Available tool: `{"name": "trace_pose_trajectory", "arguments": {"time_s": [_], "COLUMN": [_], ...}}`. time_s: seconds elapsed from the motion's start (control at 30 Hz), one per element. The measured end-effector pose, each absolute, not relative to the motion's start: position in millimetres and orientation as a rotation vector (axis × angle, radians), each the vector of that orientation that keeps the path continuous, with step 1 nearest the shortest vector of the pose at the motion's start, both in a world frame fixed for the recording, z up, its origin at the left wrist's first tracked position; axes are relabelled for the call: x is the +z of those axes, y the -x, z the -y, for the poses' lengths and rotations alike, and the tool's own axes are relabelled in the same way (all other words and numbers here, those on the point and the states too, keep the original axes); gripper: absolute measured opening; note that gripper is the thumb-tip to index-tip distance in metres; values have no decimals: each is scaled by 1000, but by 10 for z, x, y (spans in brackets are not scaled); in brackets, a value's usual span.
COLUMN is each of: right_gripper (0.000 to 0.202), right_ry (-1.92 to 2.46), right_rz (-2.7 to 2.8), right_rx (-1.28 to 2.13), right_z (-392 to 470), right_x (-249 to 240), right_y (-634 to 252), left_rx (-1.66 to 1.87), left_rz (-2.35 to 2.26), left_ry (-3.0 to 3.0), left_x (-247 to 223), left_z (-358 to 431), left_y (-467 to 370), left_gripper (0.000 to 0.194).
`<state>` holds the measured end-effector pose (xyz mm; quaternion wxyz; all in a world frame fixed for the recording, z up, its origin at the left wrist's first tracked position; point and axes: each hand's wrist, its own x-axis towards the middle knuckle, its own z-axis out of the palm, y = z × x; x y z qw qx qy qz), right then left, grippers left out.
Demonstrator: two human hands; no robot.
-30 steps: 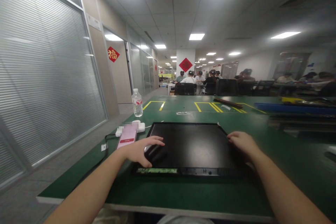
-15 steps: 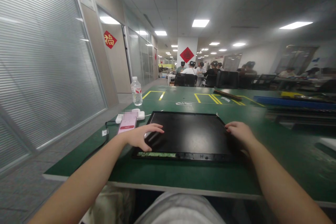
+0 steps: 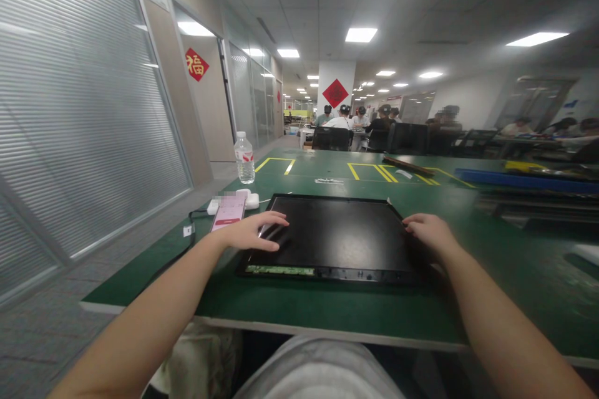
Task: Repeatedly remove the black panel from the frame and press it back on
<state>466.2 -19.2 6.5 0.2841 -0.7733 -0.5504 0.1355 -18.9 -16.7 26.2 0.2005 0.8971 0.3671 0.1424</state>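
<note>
A black flat display panel [image 3: 334,230] lies face up on the green table, its frame dark. Along its near edge a strip of green circuit board [image 3: 281,270] is exposed at the left. Over the panel's left edge, my left hand [image 3: 253,232] has its thumb and fingers spread apart, with nothing between them. At the panel's far right edge, my right hand [image 3: 428,230] has its fingers closed on the frame; its fingertips are partly hidden.
A phone [image 3: 230,209] rests against a white power strip [image 3: 253,201] with a black cable at the left. Behind stands a water bottle [image 3: 244,159]. Farther right are a dark bar [image 3: 408,166] and a blue strip [image 3: 515,179]. People sit at tables beyond.
My left hand has shifted slightly, and its thumb has moved up, nearer the fingers. The right hand stays at the panel's right edge. The view has tilted a little.
</note>
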Motion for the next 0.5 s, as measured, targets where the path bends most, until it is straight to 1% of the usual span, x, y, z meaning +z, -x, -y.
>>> {"name": "trace_pose_trajectory", "arguments": {"time_s": [0.07, 0.17, 0.3, 0.5], "right_gripper": [30, 31, 32, 34], "right_ry": [2088, 2088, 2061, 2032], "right_rz": [1468, 1469, 1460, 1430], "right_rx": [369, 380, 385, 414], "right_z": [194, 183, 154, 135], "right_x": [77, 80, 45, 3], "right_y": [-4656, -4661, -4697, -4739], "left_rx": [484, 543, 434, 318], "left_rz": [-1147, -1376, -1571, -1690], "left_ry": [-2516, -2561, -2572, -2544], "left_x": [239, 181, 118, 121], "left_z": [130, 63, 3, 24], "left_y": [182, 174, 174, 127], "left_gripper": [49, 42, 43, 44]}}
